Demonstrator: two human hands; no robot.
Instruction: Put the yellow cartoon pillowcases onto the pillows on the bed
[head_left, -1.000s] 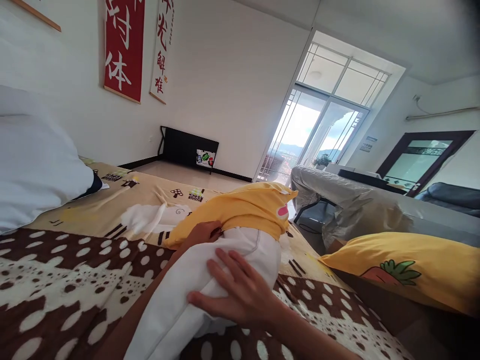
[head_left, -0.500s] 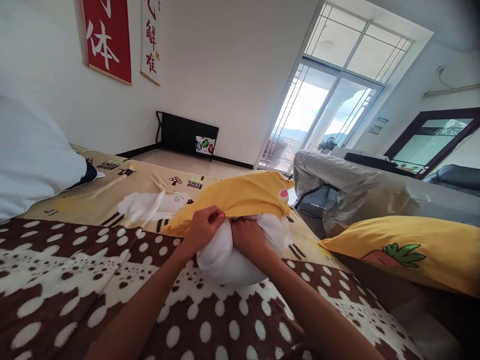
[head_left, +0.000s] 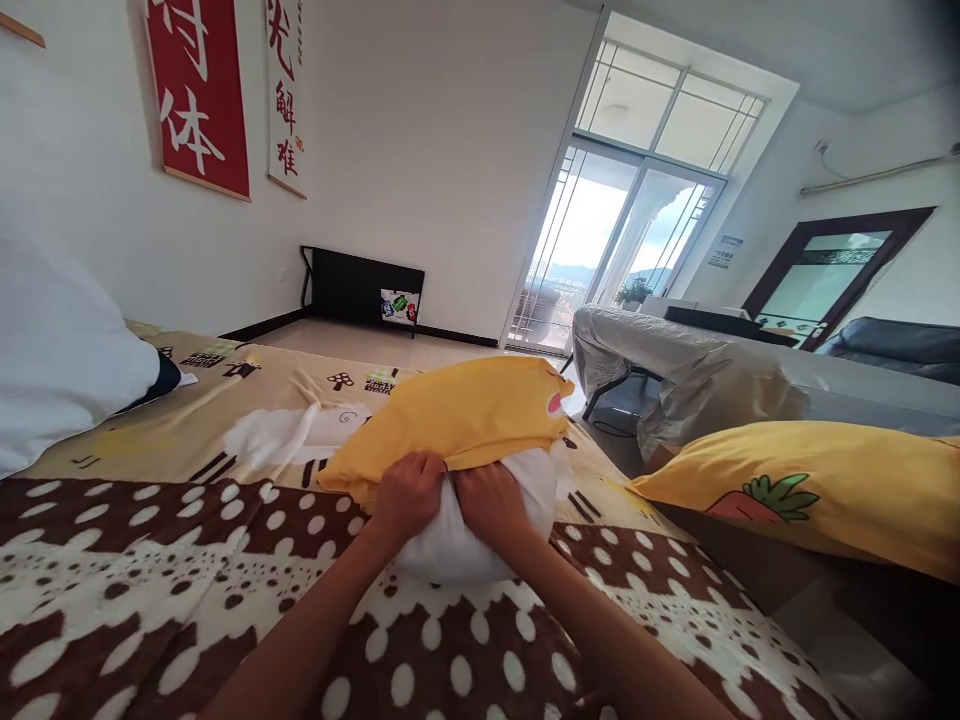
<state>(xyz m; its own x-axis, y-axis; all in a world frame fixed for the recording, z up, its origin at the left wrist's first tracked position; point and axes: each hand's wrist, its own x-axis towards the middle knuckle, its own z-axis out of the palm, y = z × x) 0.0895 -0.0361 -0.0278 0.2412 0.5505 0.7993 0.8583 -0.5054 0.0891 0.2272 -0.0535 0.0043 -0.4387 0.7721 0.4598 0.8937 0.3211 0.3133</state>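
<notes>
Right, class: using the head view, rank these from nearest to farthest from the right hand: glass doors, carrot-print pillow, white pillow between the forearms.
1. White pillow: touching the right hand.
2. Carrot-print pillow: off to the right.
3. Glass doors: across the room, ahead and rightward.

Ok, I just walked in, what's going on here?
A person has both hands at the opening of a yellow case. The left hand grips its edge; the right hand presses at the white pillow, its fingertips hidden under the edge. Part of the pillow still bulges out, above the spotted blanket. A carrot-print pillow lies off to the right.
</notes>
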